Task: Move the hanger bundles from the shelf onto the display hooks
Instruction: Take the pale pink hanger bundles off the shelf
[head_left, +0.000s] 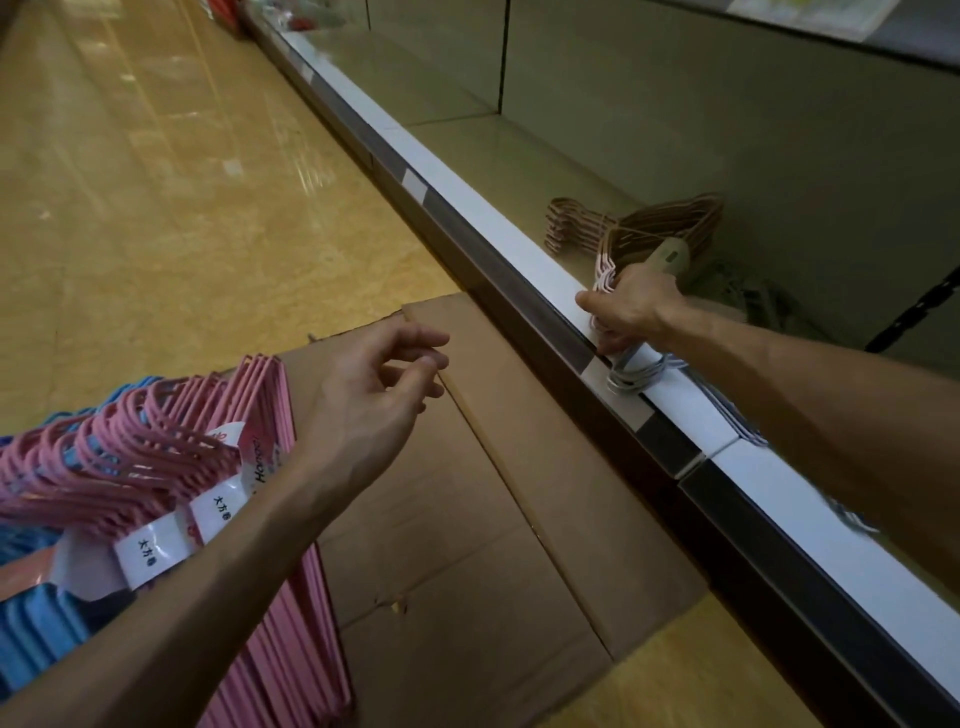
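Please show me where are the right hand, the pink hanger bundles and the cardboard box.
right hand (631, 306), head view, on the back of the hand.
pink hanger bundles (135, 447), head view, on the curved hooks.
cardboard box (467, 519), head view, on the top flap.

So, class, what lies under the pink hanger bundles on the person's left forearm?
Blue hangers show beneath the pink hanger bundles, with a flattened cardboard box on the floor below. How far the blue hangers extend is hidden by the pink ones and the forearm.

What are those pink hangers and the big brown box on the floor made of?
Pink hangers: thin rods with a smooth matte pink skin, probably coated wire, though solid plastic is possible. Brown box: cardboard, dull tan, with folded flaps and a torn spot.
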